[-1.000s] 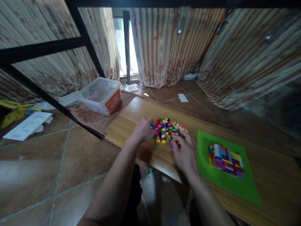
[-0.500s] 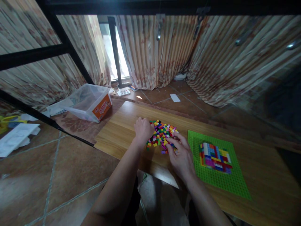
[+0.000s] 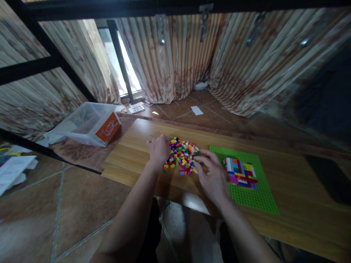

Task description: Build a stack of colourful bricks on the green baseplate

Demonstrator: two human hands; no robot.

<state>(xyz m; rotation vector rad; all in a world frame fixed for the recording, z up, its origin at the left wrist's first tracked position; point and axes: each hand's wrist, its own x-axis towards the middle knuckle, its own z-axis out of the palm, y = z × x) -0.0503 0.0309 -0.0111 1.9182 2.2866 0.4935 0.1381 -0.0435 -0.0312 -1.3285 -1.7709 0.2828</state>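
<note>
A loose pile of small multicoloured building bricks (image 3: 182,155) lies on the wooden table. At the pile's left edge is my left hand (image 3: 159,150), back upward and fingers curled in; its fingertips are hidden, so what they hold cannot be made out. My right hand (image 3: 213,177) is at the right edge of the bricks, fingers bent but apart from the thumb, with no brick visible in it. Right of that hand, a block of joined bricks (image 3: 241,173) in many colours sits on a green baseplate (image 3: 260,201).
The long wooden table (image 3: 128,153) runs across in front of me. Beyond its left end stands a clear plastic bin (image 3: 90,124) with an orange label. A dark flat object (image 3: 326,179) lies at the table's right. Striped curtains (image 3: 170,62) hang behind, below a black frame.
The view has swung right, so the table's contents appear further left. My right hand has drawn back a little to the right from the pile. My left hand stays at the pile's left edge.
</note>
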